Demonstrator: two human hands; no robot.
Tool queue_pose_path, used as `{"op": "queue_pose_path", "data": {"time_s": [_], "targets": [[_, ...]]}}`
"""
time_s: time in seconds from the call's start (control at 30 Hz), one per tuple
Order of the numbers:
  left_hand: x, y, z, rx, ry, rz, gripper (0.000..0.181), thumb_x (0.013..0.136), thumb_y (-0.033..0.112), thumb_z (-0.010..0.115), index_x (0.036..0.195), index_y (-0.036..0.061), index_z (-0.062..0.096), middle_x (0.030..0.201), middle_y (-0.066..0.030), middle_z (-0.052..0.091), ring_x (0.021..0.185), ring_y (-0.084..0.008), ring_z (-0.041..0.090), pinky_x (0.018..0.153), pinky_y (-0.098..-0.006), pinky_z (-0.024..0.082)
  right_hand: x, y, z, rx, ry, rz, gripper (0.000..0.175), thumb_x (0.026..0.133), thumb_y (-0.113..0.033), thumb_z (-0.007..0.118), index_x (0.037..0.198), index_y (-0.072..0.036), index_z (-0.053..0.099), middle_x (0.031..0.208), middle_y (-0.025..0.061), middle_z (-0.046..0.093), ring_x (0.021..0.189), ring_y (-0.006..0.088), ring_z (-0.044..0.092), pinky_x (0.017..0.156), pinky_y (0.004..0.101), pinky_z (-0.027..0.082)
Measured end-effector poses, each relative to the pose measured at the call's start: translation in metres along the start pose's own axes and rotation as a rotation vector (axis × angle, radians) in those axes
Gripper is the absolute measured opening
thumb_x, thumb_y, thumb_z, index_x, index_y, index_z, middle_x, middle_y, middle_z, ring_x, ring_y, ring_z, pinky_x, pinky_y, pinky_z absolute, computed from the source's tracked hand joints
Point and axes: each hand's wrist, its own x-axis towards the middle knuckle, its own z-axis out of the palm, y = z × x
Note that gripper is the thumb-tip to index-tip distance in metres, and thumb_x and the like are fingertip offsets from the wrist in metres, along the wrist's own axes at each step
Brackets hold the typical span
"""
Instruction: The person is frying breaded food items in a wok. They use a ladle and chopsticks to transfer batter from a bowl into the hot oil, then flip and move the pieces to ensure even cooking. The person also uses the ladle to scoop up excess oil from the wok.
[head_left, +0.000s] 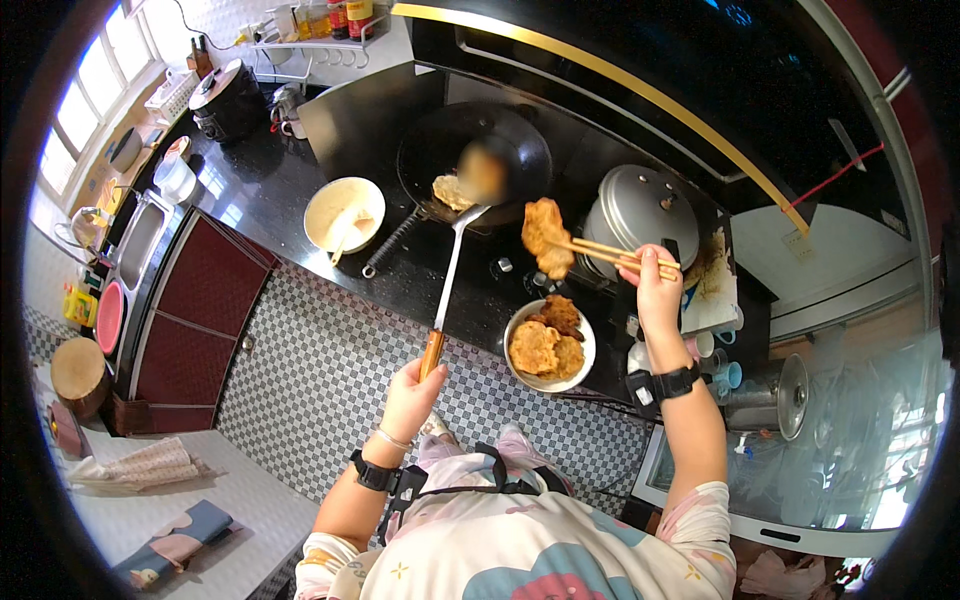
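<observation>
My left hand grips the wooden handle of a long metal spatula, whose blade rests at the near rim of a black wok. A pale battered piece lies in the wok, next to a blurred patch. My right hand holds wooden chopsticks, and a golden fried piece hangs from their tips between the wok and a pressure cooker. Below it, a white bowl carries several browned fried pieces. A bowl of batter with a spoon in it stands left of the wok.
The wok's handle points towards the counter's front edge. A lidded metal pressure cooker stands right of the wok. Mugs and a steel pot are farther right. A rice cooker and a sink are at the left.
</observation>
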Motion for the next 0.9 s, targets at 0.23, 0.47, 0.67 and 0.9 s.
{"op": "queue_pose_path", "data": {"time_s": [0.23,0.47,0.67,0.9], "targets": [[-0.027,-0.044,0.07,-0.026,0.04,-0.009,0.018,0.094,0.02,0.063,0.082,0.0075,0.057,0.064,0.0098,0.047,0.053,-0.0014,0.039,0.047,-0.0207,0.031,-0.051,0.037,-0.07,0.04,-0.152,0.371,0.023,0.102,-0.02,0.048,0.096,0.001,0.057,0.088,0.0117,0.064,0.074,0.0196,0.067,0.066,0.029,0.061],[-0.059,-0.068,0.118,-0.009,0.092,-0.022,0.016,0.095,0.019,0.062,0.085,0.0073,0.056,0.064,0.0096,0.046,0.052,-0.0012,0.038,0.046,-0.02,0.029,-0.071,0.094,-0.074,0.066,-0.134,0.484,0.021,0.101,-0.019,0.048,0.095,0.0,0.057,0.088,0.0097,0.063,0.069,0.0173,0.067,0.062,0.0266,0.059],[-0.068,-0.09,0.135,-0.022,0.176,-0.007,0.015,0.095,0.017,0.062,0.085,0.0074,0.056,0.064,0.0086,0.047,0.053,-0.0022,0.04,0.047,-0.0206,0.031,-0.083,0.096,-0.095,0.05,-0.188,0.33,0.023,0.102,-0.02,0.048,0.097,0.0,0.058,0.089,0.0094,0.066,0.076,0.0166,0.069,0.065,0.0259,0.058],[-0.063,-0.071,0.149,-0.003,0.189,-0.021,0.022,0.096,0.024,0.059,0.083,0.0063,0.057,0.063,0.0071,0.048,0.053,-0.0033,0.041,0.047,-0.0209,0.033,-0.061,0.046,-0.105,-0.047,-0.284,0.001,0.03,0.103,-0.022,0.046,0.094,0.002,0.061,0.088,0.0072,0.066,0.077,0.0141,0.065,0.068,0.0265,0.054]]}}
